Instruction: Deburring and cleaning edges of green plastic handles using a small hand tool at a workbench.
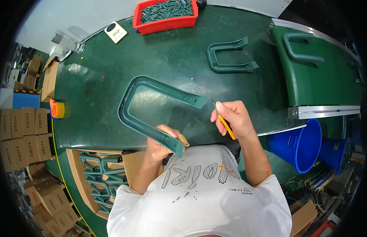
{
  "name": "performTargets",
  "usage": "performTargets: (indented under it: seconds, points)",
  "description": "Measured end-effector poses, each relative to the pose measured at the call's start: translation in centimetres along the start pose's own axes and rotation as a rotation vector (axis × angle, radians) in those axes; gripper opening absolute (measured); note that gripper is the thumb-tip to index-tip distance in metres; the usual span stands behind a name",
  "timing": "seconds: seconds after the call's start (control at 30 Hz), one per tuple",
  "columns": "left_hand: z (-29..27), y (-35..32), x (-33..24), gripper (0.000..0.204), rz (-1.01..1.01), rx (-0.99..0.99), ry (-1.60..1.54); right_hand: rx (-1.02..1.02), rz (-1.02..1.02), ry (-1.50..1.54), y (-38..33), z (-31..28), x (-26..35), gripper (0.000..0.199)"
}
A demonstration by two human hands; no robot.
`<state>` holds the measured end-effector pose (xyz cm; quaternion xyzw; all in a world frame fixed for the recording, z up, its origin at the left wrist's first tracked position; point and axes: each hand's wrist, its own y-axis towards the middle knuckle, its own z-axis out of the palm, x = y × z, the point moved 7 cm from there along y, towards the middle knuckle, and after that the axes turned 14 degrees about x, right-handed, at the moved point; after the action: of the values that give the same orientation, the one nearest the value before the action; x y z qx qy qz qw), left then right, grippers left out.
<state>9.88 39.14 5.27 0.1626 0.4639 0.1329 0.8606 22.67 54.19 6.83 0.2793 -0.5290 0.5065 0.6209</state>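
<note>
My left hand [155, 149] is closed round the lower arm of a green U-shaped plastic handle [130, 103], close to that arm's end. The handle is tilted, its bend to the far left and its hollow side showing. A tan covering [183, 140] shows on a fingertip of this hand. In my right hand [237, 117] is a slim knife with an orange-yellow grip [227, 127], pinched between thumb and fingers. Its thin blade points up beside the tip of the handle's upper arm; whether they touch I cannot tell.
Another green handle [215, 59] lies on the green table [100, 114]. A red bin [167, 27] of small green parts stands at the back. On the right, a conveyor belt [321, 85] carries one handle [290, 48], with blue buckets [296, 146] below. A carton [82, 179] of handles sits lower left.
</note>
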Motion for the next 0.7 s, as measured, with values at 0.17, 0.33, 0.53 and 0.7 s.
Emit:
performTargets:
  seconds: [0.17, 0.33, 0.53, 0.7]
  points:
    - [-1.4, -0.4, 0.3, 0.033, -0.123, -0.189, 0.042, 0.241, -0.02, -0.169, 0.7, 1.2, 0.0, 0.041]
    - [-1.8, -3.0, -1.9, 0.034, -0.27, -0.376, 0.482, 0.116, -0.264, -0.025, 0.7, 2.0, -0.6, 0.036]
    - [0.6, -11.7, -11.6, 0.036, -0.217, -1.092, 1.237, -0.206, -0.024, -0.029, 3.7, -2.2, -6.5, 0.04]
    - [7.1, -33.6, -16.4, 0.028, -0.638, -2.049, 1.289, -0.116, 0.008, -0.114, 5.1, -1.4, -6.5, 0.04]
